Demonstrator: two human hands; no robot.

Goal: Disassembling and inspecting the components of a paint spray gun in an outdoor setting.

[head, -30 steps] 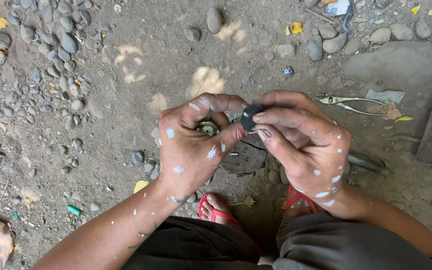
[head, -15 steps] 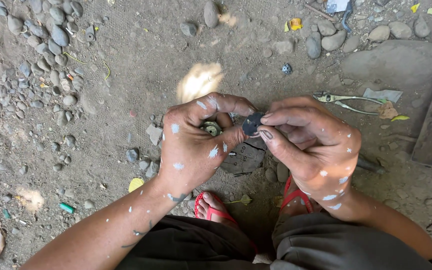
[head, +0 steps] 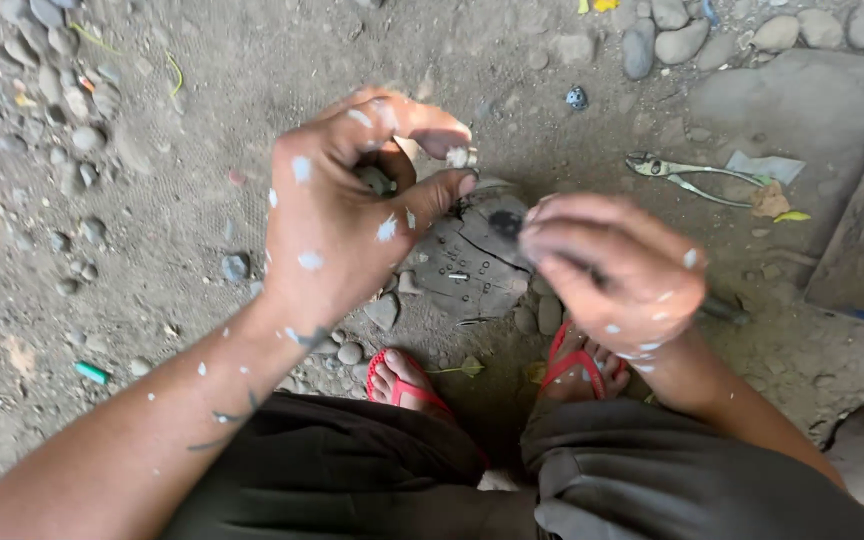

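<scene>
My left hand, flecked with white paint, pinches a small metal ring-shaped part between thumb and forefinger, with another round piece cupped in the palm. My right hand is blurred and a little apart to the right. Its fingertips grip a small dark round piece. Both hands hover above a flat cracked grey stone on the dirt ground. A few small metal bits lie on that stone.
A pair of pliers lies on the ground at the right, beside a scrap of paper. Pebbles are scattered at the left and along the top. My feet in red sandals sit below the stone. A large flat rock is at the upper right.
The hands were pressed together on the small parts; now they have separated, the left keeping the ring-shaped part and the right drawing the dark piece away. The camera moved closer.
</scene>
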